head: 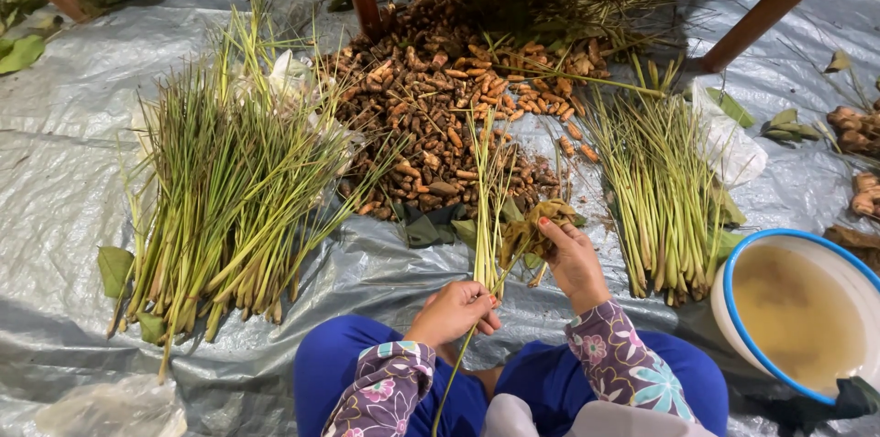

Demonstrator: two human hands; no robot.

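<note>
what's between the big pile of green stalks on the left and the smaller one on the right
In the head view, between the left stalk pile and the right stalk pile lies a heap of brown roots, with the thin bundle the hands hold.

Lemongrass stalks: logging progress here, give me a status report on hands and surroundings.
Left hand pinching a small bunch of lemongrass stalks. Right hand gripping wilted leaves. Big lemongrass pile left, smaller pile right, root heap ahead, basin beside right knee.

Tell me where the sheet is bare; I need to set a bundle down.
Bare sheet left of the big stalk pile, and a strip between it and the left hand. Crowded around the roots, right pile and bowl.
</note>
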